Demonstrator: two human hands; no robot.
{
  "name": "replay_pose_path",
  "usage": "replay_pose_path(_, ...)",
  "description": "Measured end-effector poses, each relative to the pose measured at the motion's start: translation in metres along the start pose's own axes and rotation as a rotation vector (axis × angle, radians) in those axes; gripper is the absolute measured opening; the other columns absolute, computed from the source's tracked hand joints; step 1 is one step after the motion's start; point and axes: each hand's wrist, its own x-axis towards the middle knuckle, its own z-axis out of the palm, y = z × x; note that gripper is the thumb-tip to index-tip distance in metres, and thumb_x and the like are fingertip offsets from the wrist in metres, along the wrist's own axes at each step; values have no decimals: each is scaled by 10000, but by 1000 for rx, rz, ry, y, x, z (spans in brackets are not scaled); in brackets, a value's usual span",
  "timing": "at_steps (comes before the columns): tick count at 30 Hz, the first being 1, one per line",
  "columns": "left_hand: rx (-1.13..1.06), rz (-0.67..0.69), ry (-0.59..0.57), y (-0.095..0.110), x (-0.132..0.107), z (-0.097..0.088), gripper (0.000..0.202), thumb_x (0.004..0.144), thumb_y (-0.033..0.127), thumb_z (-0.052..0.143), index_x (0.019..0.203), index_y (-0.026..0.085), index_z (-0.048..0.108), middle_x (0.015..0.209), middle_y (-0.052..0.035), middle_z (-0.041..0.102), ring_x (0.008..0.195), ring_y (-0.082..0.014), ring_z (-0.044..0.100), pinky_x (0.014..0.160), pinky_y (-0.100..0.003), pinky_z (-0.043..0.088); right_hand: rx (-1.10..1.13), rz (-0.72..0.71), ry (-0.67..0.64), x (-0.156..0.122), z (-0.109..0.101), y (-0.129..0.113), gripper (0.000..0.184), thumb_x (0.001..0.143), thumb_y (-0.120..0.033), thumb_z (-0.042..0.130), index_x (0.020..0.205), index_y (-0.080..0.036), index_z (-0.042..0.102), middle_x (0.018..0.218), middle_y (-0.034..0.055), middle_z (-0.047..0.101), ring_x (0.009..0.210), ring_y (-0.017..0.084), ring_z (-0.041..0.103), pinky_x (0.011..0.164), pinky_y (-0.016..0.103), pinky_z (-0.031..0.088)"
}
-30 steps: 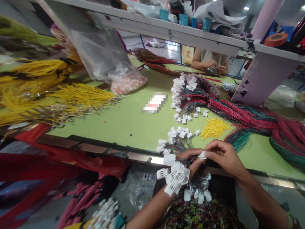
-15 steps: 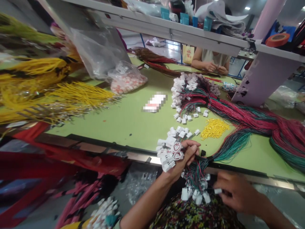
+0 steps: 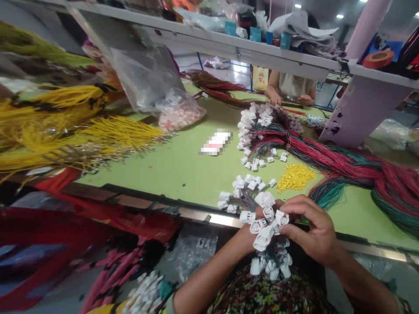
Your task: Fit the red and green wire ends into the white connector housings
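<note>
My left hand [image 3: 249, 236], mostly hidden behind white connectors, is closed around a bunch of wires whose white plastic connectors [image 3: 263, 235] fan out above it. My right hand [image 3: 314, 229] comes in from the right, its thumb and fingers on either side of one white connector [image 3: 282, 219] in that bunch. Below the hands, more connectors [image 3: 273, 267] hang on thin dark, green and red wires over my patterned clothing. Just beyond my left hand, another cluster of white connectors [image 3: 252, 184] lies on the green table [image 3: 183, 168].
A heap of small yellow pieces [image 3: 296, 177] lies beside a long red and green wire bundle [image 3: 330, 152]. Yellow wires [image 3: 127, 131] and a bag of orange-white parts [image 3: 181, 114] occupy the left. A shelf [image 3: 209, 32] spans above; across the table another person's hand [image 3: 274, 97] shows.
My right hand has moved up and left from below the table edge to the connectors at my left hand. The bunch in my left hand has shifted right and now faces upward.
</note>
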Motion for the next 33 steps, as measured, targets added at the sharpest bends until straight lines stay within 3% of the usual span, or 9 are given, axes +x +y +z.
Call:
replay_pose_path(3,49,95,77,-4,-1,2,283,850,345,731,1088,192,721,935,-69,738,759,-198,675,704,-339,567,13,68,72,1,4,4,156,877,-214,758,1021,-257,721,965,26,712,850,167,673,684,275,564)
replay_pose_path(5,132,240,264,-9,-2,6,383,822,302,767,1187,222,680,1064,-86,730,770,-186,691,673,-321,579,68,198,173,-2,7,12,131,853,-235,773,970,-237,715,900,17,720,766,150,674,657,260,568)
replay_pose_path(9,321,493,555,-15,-2,17,196,789,319,825,958,256,749,981,-69,756,787,-207,709,655,-322,592,203,459,312,-11,12,30,211,819,-361,805,932,-210,711,780,9,729,677,146,682,633,252,578)
replay_pose_path(12,290,346,465,-11,-4,20,100,816,353,806,857,266,777,848,-65,772,785,-231,718,713,-369,601,231,518,258,-12,10,36,285,861,-472,756,810,-198,700,677,3,692,607,139,643,594,251,558)
replay_pose_path(14,101,187,414,-8,-5,17,174,825,405,789,895,247,774,749,-49,748,624,-198,675,553,-319,556,255,518,157,-12,6,36,321,916,-502,688,818,-196,701,648,-2,667,588,135,627,583,250,548)
replay_pose_path(18,-215,-31,294,-7,-4,8,327,824,489,781,989,209,746,512,45,594,365,-84,427,358,-207,306,310,460,4,-12,0,38,376,905,-448,726,1211,-234,684,952,36,731,785,148,690,744,275,595)
replay_pose_path(24,-150,12,251,-7,-4,3,338,805,473,801,999,200,751,551,34,601,394,-85,417,403,-228,336,226,415,-17,-12,1,43,261,919,-398,724,1131,-245,736,987,41,740,861,168,696,797,293,594)
replay_pose_path(29,127,120,279,-3,-5,2,184,770,314,822,922,211,821,907,-87,757,557,-130,557,547,-292,441,52,331,-33,-11,-8,33,208,906,-331,730,1086,-230,755,916,33,721,789,158,658,745,288,570)
replay_pose_path(33,136,72,273,-9,-8,2,217,759,347,824,939,226,831,816,-68,740,514,-127,512,527,-304,422,125,381,-187,-7,-22,39,233,917,-329,711,1123,-226,744,890,24,710,750,147,662,715,279,563)
